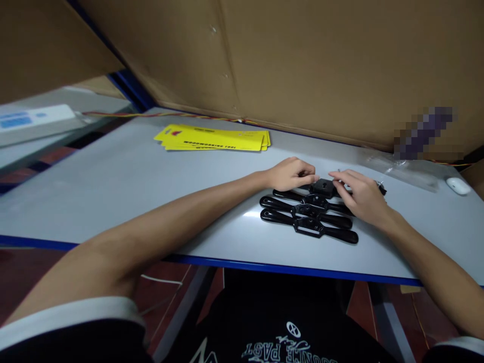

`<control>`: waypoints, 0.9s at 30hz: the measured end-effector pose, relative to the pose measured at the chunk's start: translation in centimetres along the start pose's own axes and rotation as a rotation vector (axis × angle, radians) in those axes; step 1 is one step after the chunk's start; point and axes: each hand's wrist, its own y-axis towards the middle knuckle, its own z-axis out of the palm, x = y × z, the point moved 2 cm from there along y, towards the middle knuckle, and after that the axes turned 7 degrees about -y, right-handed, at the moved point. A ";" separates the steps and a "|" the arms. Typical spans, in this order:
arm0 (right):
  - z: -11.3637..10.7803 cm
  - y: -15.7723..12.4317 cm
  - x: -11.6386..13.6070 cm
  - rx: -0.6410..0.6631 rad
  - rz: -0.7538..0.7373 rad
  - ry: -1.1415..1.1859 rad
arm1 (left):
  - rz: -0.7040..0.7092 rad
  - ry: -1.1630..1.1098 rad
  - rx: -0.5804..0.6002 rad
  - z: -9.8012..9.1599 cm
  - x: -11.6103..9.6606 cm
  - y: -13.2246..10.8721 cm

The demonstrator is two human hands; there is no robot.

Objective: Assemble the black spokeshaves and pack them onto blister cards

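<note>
Several black spokeshaves lie in a row on the table, the nearest spokeshave (pixel 309 227) fully in sight. At the far end of the row, a spokeshave with a dark flat plate (pixel 323 187) on its middle lies between my hands. My left hand (pixel 290 174) is closed at the left handle of this far spokeshave, its thumb by the plate; the fingers partly hide the handle. Just right of the plate, my right hand (pixel 359 194) pinches a small metal piece that looks like a screw, its tip showing above the fingers. Small shiny metal parts (pixel 381 186) lie behind the right hand.
Yellow printed cards (pixel 215 138) lie stacked at the back. A clear plastic bag (pixel 404 171) and a white earbud case (pixel 458 186) are at the right. Brown cardboard (pixel 302 65) walls the back; a twisted wire (pixel 151 115) runs along its foot.
</note>
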 end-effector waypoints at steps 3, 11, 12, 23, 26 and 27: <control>-0.7 0.0 -0.6 -0.022 0.011 -0.070 | 0.000 0.024 0.005 0.1 0.1 0.0; -0.6 0.0 -1.2 0.128 -0.035 -0.108 | -0.076 -0.026 -0.001 0.4 0.3 0.1; -0.5 0.0 -1.2 0.141 -0.025 -0.103 | -0.078 -0.030 -0.002 0.4 0.3 0.1; -0.2 0.1 -1.3 0.287 -0.023 -0.176 | -0.064 -0.047 -0.010 0.4 0.4 0.1; -0.1 0.1 -1.3 0.279 -0.044 -0.168 | -0.059 -0.053 -0.015 0.3 0.3 0.1; -0.1 0.1 -1.2 0.279 -0.051 -0.161 | -0.061 -0.052 -0.014 0.3 0.3 0.0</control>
